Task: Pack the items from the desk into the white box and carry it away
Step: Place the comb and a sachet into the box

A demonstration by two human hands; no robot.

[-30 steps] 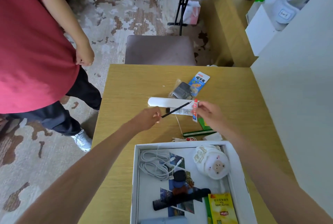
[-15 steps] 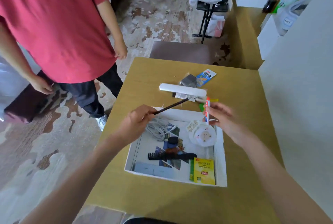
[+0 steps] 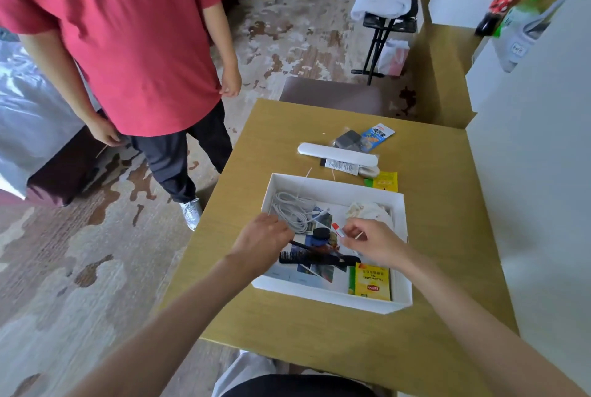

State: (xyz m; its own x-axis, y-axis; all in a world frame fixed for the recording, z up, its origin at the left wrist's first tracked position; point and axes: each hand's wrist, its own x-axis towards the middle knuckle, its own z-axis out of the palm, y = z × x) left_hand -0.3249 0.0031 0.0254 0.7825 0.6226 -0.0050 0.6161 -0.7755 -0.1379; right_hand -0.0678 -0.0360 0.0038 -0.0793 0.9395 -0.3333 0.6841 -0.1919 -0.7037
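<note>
The white box (image 3: 332, 185) sat open in the middle of the desk (image 3: 441, 236), and both hands had come down into it: a second earlier they were beyond its far wall, and half a second earlier they hung over its far rim. The left hand (image 3: 262, 243) was low over the box's left half, its fingers curled round the end of a thin black stick (image 3: 302, 245) that slanted across the box's middle. The right hand (image 3: 374, 243) was over the box's right half, its fingers pinching a small red-and-white tube (image 3: 337, 229). Neither thing had been let go, so the step in hand looked like laying both down among what the box already held: a coiled white cable (image 3: 294, 209) in its far left corner, a black comb (image 3: 316, 259) near its middle, a yellow Lipton tea packet (image 3: 372, 281) in its near right corner, and a white soft bundle (image 3: 367, 208) in its far right corner. Just beyond the box's far wall lay a white oblong case (image 3: 335, 155) and a yellow-green packet (image 3: 385, 180), with a grey packet (image 3: 348, 140) and a blue sachet (image 3: 377, 134) farther out. By that count packing was well along but not done, and carrying the box away had to wait. A person in a red T-shirt (image 3: 128, 45) stood on the floor to the box's far left.
</note>
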